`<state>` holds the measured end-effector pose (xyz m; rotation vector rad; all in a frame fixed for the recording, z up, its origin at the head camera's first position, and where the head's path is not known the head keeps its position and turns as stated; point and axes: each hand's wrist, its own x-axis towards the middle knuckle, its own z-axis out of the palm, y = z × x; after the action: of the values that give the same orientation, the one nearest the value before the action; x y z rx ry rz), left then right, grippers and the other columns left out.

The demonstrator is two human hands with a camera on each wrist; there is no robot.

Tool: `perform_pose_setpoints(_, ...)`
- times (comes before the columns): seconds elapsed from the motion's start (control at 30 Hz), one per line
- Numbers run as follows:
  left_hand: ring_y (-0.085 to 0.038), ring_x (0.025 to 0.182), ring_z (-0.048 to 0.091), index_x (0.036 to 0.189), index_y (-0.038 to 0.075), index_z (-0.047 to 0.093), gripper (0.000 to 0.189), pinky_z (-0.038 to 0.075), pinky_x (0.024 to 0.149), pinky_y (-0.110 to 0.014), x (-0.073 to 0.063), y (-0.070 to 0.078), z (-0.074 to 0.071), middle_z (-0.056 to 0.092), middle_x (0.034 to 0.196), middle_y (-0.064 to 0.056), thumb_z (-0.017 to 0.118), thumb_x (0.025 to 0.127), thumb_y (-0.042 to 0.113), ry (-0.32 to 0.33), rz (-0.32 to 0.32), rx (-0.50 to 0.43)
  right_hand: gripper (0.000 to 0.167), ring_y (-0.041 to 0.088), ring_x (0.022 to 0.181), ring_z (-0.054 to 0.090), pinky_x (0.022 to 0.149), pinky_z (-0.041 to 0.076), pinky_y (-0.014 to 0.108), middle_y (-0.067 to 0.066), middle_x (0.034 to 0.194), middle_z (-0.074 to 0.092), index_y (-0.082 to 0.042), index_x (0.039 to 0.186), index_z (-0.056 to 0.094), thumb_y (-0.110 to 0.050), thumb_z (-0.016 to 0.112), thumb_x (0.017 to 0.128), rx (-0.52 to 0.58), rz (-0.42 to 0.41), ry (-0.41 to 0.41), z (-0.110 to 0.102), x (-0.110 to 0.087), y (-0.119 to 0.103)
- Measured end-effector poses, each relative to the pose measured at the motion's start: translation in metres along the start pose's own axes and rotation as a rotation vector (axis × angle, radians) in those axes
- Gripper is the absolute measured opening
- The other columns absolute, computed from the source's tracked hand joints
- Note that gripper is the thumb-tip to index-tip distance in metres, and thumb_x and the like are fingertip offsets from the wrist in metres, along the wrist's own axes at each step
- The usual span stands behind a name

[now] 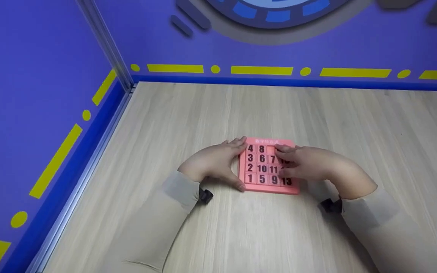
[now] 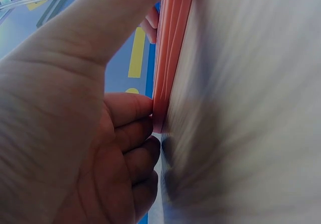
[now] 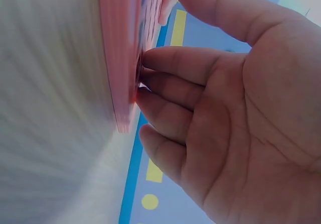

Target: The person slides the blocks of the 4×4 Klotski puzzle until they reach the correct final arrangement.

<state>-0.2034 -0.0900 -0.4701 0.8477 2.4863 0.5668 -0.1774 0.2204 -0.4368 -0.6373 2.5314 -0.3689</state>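
Our left hand (image 1: 218, 160) grasped the puzzle (image 1: 269, 189); our right hand (image 1: 308, 163), loosely extended, touched the tiles (image 1: 273, 169) beneath it.

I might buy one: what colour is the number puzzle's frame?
Coral pink; the frame shows best in the head view.

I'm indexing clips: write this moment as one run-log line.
left hand: holds left edge of pink number puzzle | right hand: touches right-side tiles | puzzle: on table | open slot: right of tile 8
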Motion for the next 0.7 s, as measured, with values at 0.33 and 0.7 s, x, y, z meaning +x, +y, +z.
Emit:
perform_pose_setpoints(0.33,-0.02,0.18,0.012,0.181,0.014,0.025,0.14,0.014,0.148,-0.04,-0.002,0.001,0.001,0.01,0.192,0.005,0.101,0.075,0.063,0.001,-0.003,0.011,0.075,0.055,0.167,0.036,0.137,0.033,0.073,0.015,0.184,0.038,-0.01,0.172,0.048,-0.05,0.065,0.112,-0.018,0.043,-0.005,-0.005,-0.004,0.001)
perform_pose_setpoints(0.7,-0.021,0.179,0.013,0.181,0.014,0.024,0.141,0.016,0.148,-0.04,0.0,-0.001,0.0,0.01,0.192,0.004,0.1,0.074,0.066,0.01,0.008,0.011,0.054,0.044,0.146,0.068,0.125,0.054,0.065,0.017,0.155,0.071,-0.006,0.154,0.07,-0.033,0.075,0.107,-0.098,-0.078,0.328,0.004,0.011,-0.002)
